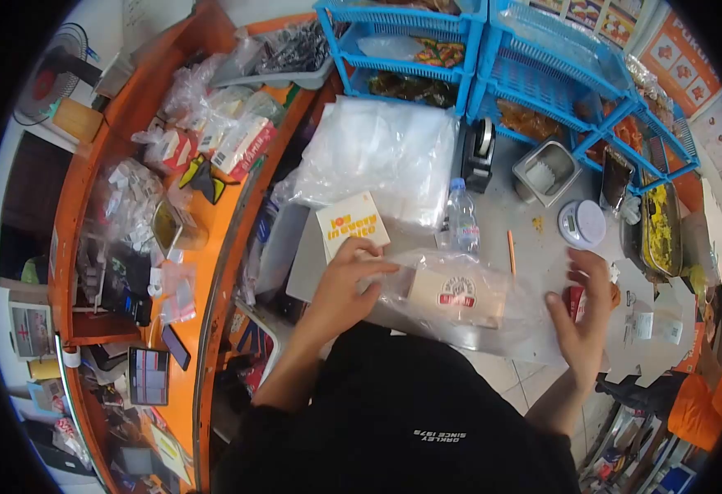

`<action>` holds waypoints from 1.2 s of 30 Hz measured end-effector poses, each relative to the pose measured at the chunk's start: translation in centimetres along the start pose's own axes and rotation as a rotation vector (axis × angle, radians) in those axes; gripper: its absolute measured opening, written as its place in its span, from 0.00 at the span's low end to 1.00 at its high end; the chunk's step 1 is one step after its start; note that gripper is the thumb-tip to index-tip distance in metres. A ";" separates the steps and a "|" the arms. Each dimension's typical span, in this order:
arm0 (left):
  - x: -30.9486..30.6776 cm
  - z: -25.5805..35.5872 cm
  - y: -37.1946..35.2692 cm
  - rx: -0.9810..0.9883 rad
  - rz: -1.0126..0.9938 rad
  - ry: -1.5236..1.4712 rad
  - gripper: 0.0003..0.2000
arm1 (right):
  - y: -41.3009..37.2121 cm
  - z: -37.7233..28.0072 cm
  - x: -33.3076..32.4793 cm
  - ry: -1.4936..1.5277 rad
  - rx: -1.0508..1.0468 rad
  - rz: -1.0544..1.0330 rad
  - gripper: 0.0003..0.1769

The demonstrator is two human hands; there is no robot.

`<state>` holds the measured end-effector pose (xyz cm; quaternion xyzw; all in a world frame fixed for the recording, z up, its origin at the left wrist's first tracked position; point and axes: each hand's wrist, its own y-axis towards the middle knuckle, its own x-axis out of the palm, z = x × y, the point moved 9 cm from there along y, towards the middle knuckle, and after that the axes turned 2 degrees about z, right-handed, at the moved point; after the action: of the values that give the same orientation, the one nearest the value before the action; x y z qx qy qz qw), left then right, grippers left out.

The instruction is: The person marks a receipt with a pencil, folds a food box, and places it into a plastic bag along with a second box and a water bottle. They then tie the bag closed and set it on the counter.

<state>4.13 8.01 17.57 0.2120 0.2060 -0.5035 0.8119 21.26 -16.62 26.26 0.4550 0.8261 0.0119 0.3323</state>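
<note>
A clear plastic bag (pixel 526 306) lies in front of me at the table's near edge. Inside it is a pale box (pixel 460 298) with a round dark logo and a red band. My left hand (pixel 346 284) is at the bag's left end, thumb and index finger apart, fingertips right at the film. Just beyond that hand lies a white card (pixel 353 224) with orange and yellow lettering. On the right, my right hand (pixel 585 317) is open, its thumb close to the bag's right end. A small red packet (pixel 575 301) shows between its thumb and fingers.
Behind the bag stand a water bottle (pixel 463 218), a stack of clear bags (pixel 377 152) and a black tape dispenser (pixel 479 155). Farther right are a pencil (pixel 511 252), a steel container (pixel 547 170) and a round scale (pixel 582 224). Blue racks (pixel 542 78) line the back; an orange counter (pixel 228 222) runs left.
</note>
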 end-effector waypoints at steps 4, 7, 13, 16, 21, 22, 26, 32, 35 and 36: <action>-6.5 3.2 -0.8 0.079 -0.020 0.117 0.14 | 6.1 -5.0 7.7 -0.083 -0.249 -0.298 0.26; -8.8 -1.1 -0.6 0.004 0.150 0.017 0.14 | 11.8 -4.1 16.0 -0.154 -0.371 -0.506 0.23; -9.0 -6.7 -0.4 0.014 0.144 0.083 0.13 | 33.8 3.7 27.7 -0.231 -0.225 -0.136 0.26; -10.5 -9.1 1.0 0.011 0.151 -0.059 0.11 | 40.4 8.0 30.2 -0.200 0.050 -0.048 0.34; -14.2 -9.2 9.4 0.224 0.266 -0.072 0.08 | 43.9 14.5 30.7 -0.443 0.321 0.050 0.34; -14.6 -8.6 12.0 0.354 0.317 -0.003 0.08 | 44.9 16.6 32.6 -0.434 0.305 -0.109 0.33; -14.0 -8.1 25.7 0.417 0.468 -0.039 0.10 | 41.7 11.7 31.9 0.368 0.359 0.009 0.17; -9.6 -10.8 40.5 0.164 0.378 0.139 0.12 | 41.3 12.4 31.7 0.615 0.392 -0.010 0.06; -8.0 -13.5 42.2 0.148 0.306 -0.069 0.10 | 40.6 11.1 30.6 0.806 0.445 -0.005 0.05; -7.5 -14.9 42.8 0.106 0.278 -0.213 0.08 | 40.8 11.7 31.2 0.774 0.474 -0.094 0.06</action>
<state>37.96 38.95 15.22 0.2264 0.0607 -0.4161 0.8786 46.77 27.62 13.48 0.4425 0.8892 -0.0234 -0.1137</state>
